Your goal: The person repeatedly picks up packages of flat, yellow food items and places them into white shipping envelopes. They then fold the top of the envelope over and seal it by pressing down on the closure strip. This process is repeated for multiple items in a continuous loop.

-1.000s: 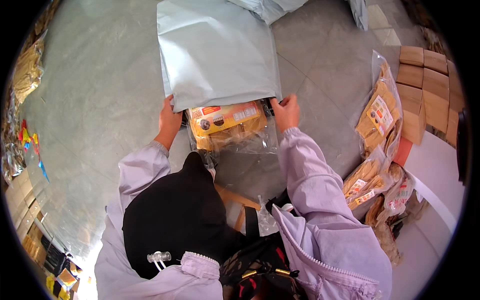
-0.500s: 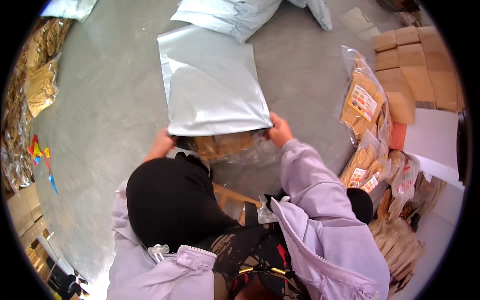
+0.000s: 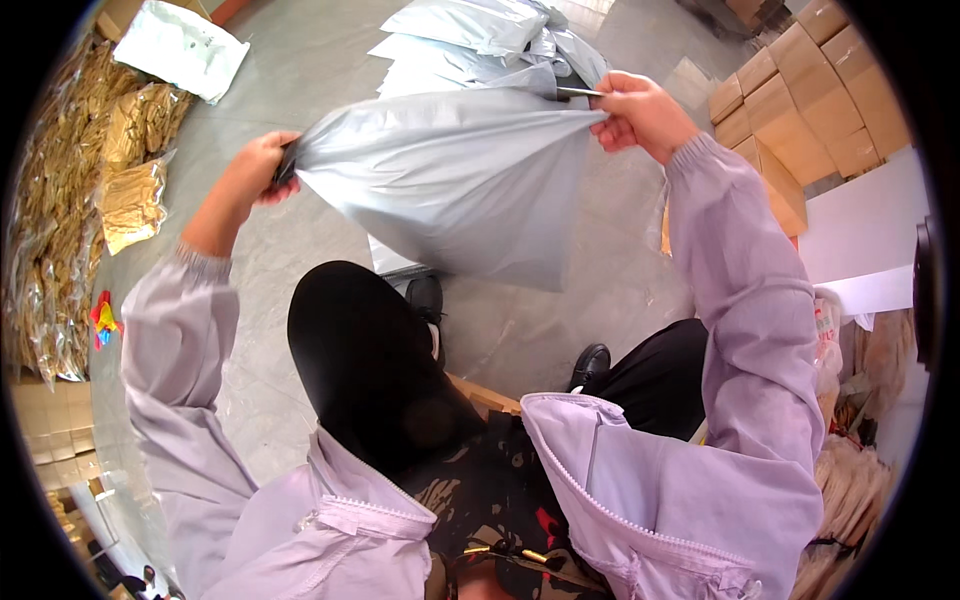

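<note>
A silver-grey plastic mailing bag [image 3: 440, 180] is held up and stretched sideways in front of me, above the floor. My left hand [image 3: 262, 172] is closed round its left corner, where the black inner side shows. My right hand [image 3: 638, 112] pinches the right end of the same edge, with a dark strip of lining by the fingertips. The bag's body hangs down toward me in creases. Whether anything lies inside is hidden. A white edge of something flat [image 3: 395, 258] shows on the floor under it, beside my shoe [image 3: 425, 300].
Filled grey mailing bags [image 3: 465, 30] lie beyond my hands. Clear packs of brown goods [image 3: 70, 200] are heaped at left, with a white mailing bag [image 3: 182, 50] near them. Cardboard boxes [image 3: 800, 100] are stacked at right. Small coloured ribbons [image 3: 104, 318] lie on the floor.
The mailing bag has been lifted from low before my knees. Its held edge has swung away from me, and my hands have moved up and farther apart. The brown pack under the edge is now out of sight.
</note>
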Demonstrator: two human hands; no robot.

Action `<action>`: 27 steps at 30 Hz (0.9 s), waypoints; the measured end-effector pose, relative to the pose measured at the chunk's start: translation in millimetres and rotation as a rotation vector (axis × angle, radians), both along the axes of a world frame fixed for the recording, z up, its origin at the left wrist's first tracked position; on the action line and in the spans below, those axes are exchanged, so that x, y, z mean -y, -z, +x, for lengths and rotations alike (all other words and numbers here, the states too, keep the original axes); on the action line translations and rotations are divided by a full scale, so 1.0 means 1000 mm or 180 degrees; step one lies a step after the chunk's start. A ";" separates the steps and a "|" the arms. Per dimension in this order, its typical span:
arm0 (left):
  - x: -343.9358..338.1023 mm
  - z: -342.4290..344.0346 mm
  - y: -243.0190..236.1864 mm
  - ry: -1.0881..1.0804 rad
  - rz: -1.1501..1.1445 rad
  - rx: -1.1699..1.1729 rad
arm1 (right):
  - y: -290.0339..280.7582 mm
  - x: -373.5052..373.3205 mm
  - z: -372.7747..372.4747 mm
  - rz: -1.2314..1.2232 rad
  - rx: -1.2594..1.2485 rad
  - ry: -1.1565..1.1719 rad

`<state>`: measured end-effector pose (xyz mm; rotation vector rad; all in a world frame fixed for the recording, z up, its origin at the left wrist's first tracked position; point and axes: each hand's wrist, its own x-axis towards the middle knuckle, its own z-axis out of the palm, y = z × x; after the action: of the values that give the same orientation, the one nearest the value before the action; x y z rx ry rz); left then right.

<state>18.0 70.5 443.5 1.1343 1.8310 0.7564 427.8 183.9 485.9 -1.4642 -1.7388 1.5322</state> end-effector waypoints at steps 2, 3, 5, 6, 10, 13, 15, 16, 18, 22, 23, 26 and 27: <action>-0.023 -0.008 0.017 -0.0173 -0.0323 0.0388 | 0.013 -0.020 -0.009 -0.0027 -0.0101 0.0261; -0.031 -0.011 0.022 -0.0249 -0.0461 0.0593 | 0.024 -0.031 -0.016 -0.0077 -0.0248 0.0444; -0.040 -0.014 0.029 -0.0714 -0.0012 0.0920 | 0.036 -0.045 -0.035 -0.0066 -0.0561 0.0708; -0.044 -0.016 0.031 -0.0948 0.0214 0.1073 | 0.040 -0.050 -0.046 0.0020 -0.0735 0.0787; -0.036 -0.031 0.042 -0.0688 0.1314 0.1287 | 0.056 -0.072 -0.057 0.0376 -0.1249 0.0654; -0.001 -0.026 0.086 -0.0878 0.1251 0.1053 | 0.109 -0.078 -0.061 0.0211 -0.1325 0.0368; 0.011 -0.009 0.141 -0.1322 0.0983 0.1503 | 0.158 -0.079 -0.061 0.0069 -0.0972 0.0317; 0.016 -0.016 0.183 -0.1292 0.0730 0.1612 | 0.194 -0.078 -0.067 -0.0066 -0.0815 0.0470; 0.026 -0.017 0.269 -0.1365 0.0257 0.1791 | 0.277 -0.082 -0.075 -0.0168 -0.0663 0.0737; 0.043 0.007 0.406 -0.1277 -0.0761 0.0935 | 0.422 -0.055 -0.067 -0.0591 0.0015 0.1250; 0.051 0.015 0.422 -0.1074 -0.0814 0.0555 | 0.437 -0.044 -0.061 -0.0741 0.0198 0.1396; 0.063 0.033 0.437 -0.0825 -0.0504 -0.0008 | 0.466 -0.018 -0.041 -0.0811 0.0213 0.1607; 0.065 0.038 0.436 -0.0592 -0.0389 -0.0661 | 0.475 -0.004 -0.038 -0.0821 0.0329 0.1687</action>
<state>56.3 5.1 7.3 1.0036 2.1494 0.6395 390.2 188.0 11.2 -1.9638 -1.0919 1.4377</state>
